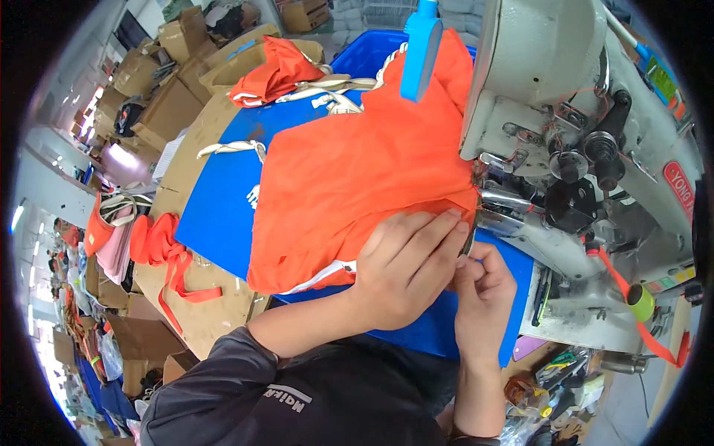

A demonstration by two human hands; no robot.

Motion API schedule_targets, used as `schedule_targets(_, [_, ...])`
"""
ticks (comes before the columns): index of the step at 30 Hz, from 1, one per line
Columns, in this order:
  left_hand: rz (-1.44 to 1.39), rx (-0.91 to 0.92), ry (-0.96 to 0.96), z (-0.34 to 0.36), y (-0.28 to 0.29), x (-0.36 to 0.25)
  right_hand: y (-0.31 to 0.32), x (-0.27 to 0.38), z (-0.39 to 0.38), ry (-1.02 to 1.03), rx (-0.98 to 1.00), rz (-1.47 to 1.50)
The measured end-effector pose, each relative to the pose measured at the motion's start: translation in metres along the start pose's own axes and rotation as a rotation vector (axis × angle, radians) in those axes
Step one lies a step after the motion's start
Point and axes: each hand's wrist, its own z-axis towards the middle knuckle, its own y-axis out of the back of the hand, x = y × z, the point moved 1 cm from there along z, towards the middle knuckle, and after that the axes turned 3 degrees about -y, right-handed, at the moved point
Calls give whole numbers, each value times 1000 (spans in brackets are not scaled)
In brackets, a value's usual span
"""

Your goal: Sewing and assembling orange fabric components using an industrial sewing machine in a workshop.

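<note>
An orange fabric piece with white zip tape lies on a blue board, against a grey sewing machine and its metal foot area. My left hand is on the fabric's near right, fingers curved and pressed together on its edge beside the machine. My right hand is just below and right, pinched at that edge on a narrow dark piece that I cannot make out clearly. A blue plastic object hangs over the fabric.
A wooden table holds red straps and folded bags. Behind are a blue bin, a tan bin and stacked cartons. Tools and a bottle sit at lower right. A red tape runs from the machine.
</note>
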Motion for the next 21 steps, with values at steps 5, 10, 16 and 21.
schedule_targets(5, [17, 93, -152, -6, 1, 6, 1, 6, -1, 59, 44, -167])
schedule_targets(10, [58, 194, -294, -4, 2, 11, 5, -2, -4, 65, -1, -233])
schedule_targets(16, [79, 181, -320, -3, -3, 17, 0, -6, -2, 88, -55, -154])
schedule_targets(21, [38, 204, -332, -1, -12, 26, -2, -4, 6, 60, -108, -103])
